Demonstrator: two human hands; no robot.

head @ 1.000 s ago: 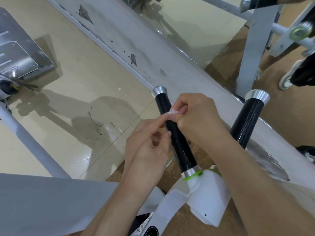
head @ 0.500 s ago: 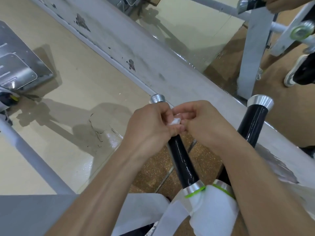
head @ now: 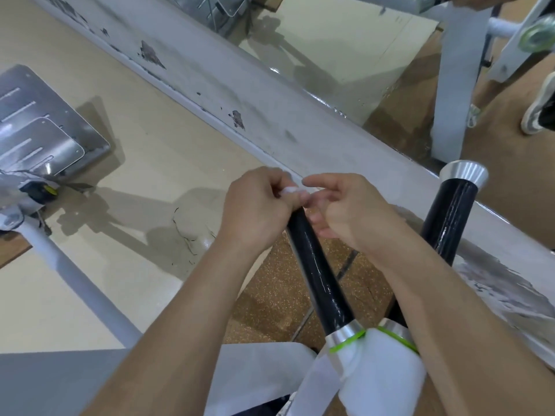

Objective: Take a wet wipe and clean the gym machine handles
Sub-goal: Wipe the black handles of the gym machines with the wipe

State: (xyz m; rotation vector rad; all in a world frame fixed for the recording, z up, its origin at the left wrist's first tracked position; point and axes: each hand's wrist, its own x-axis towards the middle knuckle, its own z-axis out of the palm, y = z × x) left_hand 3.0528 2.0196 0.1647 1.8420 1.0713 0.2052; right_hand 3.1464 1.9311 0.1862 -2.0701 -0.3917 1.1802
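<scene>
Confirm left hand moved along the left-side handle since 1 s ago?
Yes. The left hand moved up the handle, from mid-shaft to its far end.

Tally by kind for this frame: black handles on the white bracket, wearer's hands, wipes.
Handles: 2 (left handle, right handle)
Hands: 2 (left hand, right hand)
Wipe: 1
Total: 5

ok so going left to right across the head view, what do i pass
metal plate → left hand → wet wipe → right hand → far black handle → shoe
</scene>
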